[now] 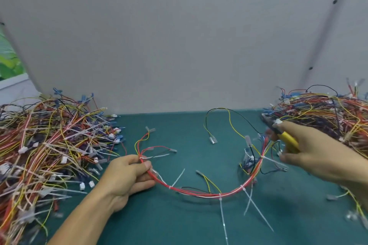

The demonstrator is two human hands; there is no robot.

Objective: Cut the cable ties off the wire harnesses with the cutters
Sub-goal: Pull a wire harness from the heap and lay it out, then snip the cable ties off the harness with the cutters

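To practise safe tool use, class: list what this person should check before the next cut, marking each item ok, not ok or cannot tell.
1. Left hand grips harness: ok.
2. Right hand holds cutters: ok.
3. Uncut ties on harness: ok.
4. Cutters at a tie: not ok, up by right pile.
5. Cutter blades open: cannot tell, blurred.
6. Left hand clear of cutters: ok.

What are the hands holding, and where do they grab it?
The left hand pinches the harness near its left end; the right hand grips the cutters by the yellow handles.
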